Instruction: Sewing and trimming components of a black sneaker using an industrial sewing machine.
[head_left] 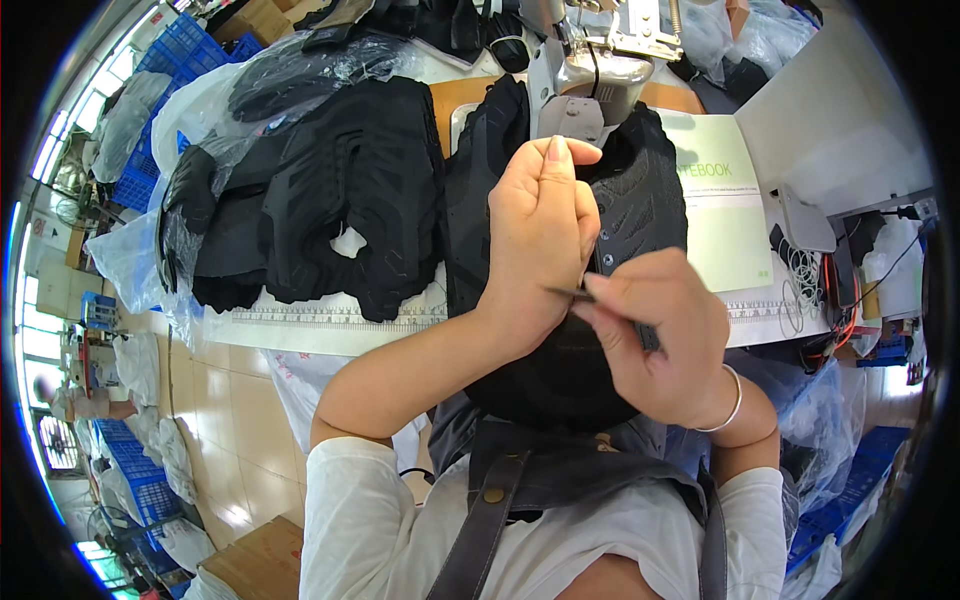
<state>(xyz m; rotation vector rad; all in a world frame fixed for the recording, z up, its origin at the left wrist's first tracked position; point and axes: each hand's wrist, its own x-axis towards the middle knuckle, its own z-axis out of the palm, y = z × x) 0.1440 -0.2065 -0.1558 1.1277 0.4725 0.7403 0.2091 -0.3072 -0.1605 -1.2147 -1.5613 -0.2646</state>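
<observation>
right hand [665,335]: slightly blurred | thin dark tool [566,292]: partly hidden by its fingers, kind unclear | black piece [645,200]: middle hidden behind left hand [545,240] | metal machine [605,78]: top cut off by upper edge | cardboard box [255,560]: cut off below

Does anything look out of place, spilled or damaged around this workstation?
Nothing looks spilled or visibly damaged. The one untidy spot is the white cord at the right end of the table: it lies bunched in loose, tangled-looking loops.
</observation>
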